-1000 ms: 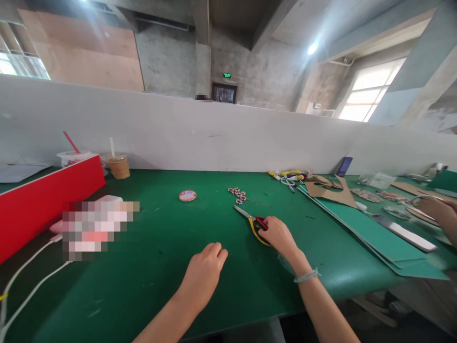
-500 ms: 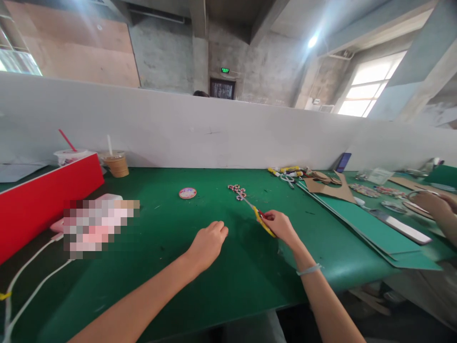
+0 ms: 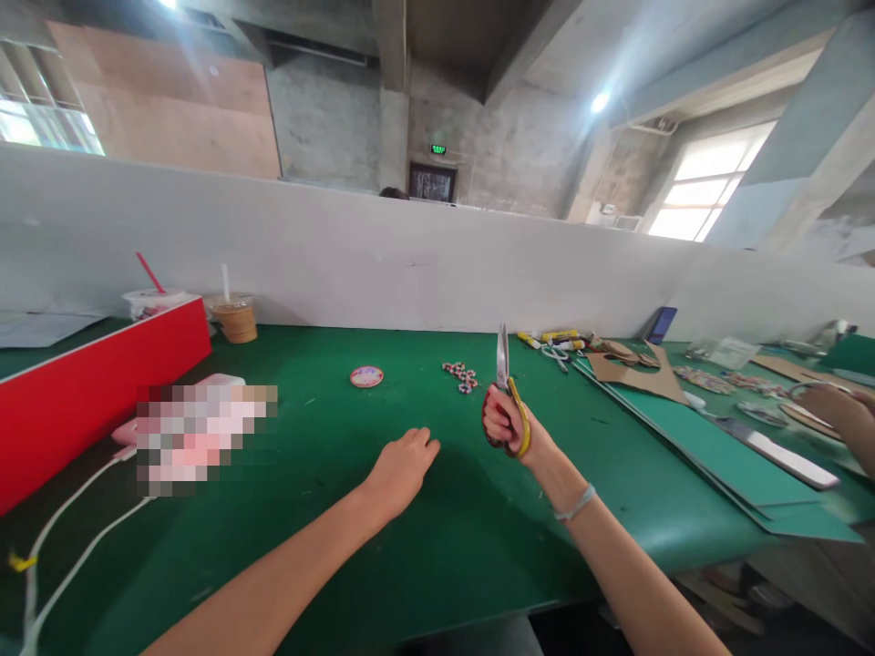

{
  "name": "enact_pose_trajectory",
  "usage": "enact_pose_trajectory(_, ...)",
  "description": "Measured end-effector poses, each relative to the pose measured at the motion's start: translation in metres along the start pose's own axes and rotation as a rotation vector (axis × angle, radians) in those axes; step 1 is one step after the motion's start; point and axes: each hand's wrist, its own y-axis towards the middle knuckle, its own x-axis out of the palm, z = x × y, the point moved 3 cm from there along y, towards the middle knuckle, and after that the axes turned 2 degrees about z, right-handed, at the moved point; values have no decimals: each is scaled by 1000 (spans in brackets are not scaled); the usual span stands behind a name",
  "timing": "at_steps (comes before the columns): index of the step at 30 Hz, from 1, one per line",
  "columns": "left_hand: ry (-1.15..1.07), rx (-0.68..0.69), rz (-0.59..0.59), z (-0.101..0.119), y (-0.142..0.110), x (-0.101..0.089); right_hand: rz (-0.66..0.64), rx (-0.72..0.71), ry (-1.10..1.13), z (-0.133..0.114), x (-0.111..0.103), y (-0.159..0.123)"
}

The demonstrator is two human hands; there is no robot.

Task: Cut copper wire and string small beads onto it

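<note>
My right hand (image 3: 504, 424) is wrapped round the handles of a pair of scissors (image 3: 503, 357), one handle red and the other yellow. Their metal blades point upward, close together. My left hand (image 3: 402, 469) is closed low over the green table, its fingers curled; anything inside them is hidden. Just beyond the hands, to the left of the scissors, lies a small cluster of patterned pieces (image 3: 461, 376) in red, white and dark colours. A round printed disc (image 3: 366, 376) lies flat farther left.
On the left are a red panel (image 3: 102, 392), a drink cup (image 3: 234, 317) and white cables (image 3: 65, 519). Markers (image 3: 557, 340), cut cardboard (image 3: 639, 372) and green sheets (image 3: 704, 446) lie to the right. Another person's hand (image 3: 838, 410) is at the far right edge.
My right hand has raised the scissors, turning the blades from pointing at the patterned pieces to pointing up. My left hand stays nearly in place. The view has shifted slightly.
</note>
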Motion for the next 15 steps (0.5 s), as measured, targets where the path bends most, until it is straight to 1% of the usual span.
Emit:
enact_pose_trajectory(1,2,-1,-1,0,1,1,-3,-12,41,0,10,5)
enact_pose_trajectory(3,11,-10,-8,0,2,1,-19,9,107,6,29,11)
enact_pose_trajectory(6,25,-22,-19,-1,3,2,-16,77,72,24,44,13)
enact_pose_trajectory(9,16,-8,-10,-1,3,3,-16,115,53,35,44,8)
enact_pose_trajectory(15,11,-14,26,-4,1,2,-10,89,105,28,29,9)
